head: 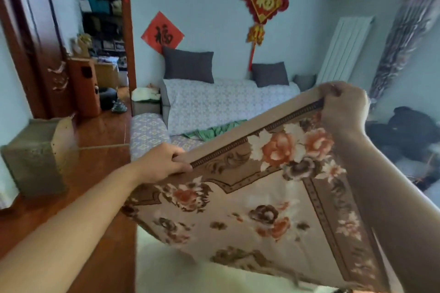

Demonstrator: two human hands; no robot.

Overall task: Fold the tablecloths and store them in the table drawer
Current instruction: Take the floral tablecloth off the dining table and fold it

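The left hand [164, 162] pinches the near-left corner of the floral tablecloth [262, 197], thumb on top and fingers curled beneath its top edge. The cloth hangs in the air, stretched taut between both hands, above the patterned sofa [214, 102]. The right hand [342, 104] grips the far corner, fingers folded over the edge.

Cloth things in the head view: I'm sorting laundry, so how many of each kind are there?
Flowered tablecloth, held up by the left hand and right hand: 1
Green cloth on the sofa: 1
Dark grey cushions: 2
Paler grey cushion: 1
Total: 5
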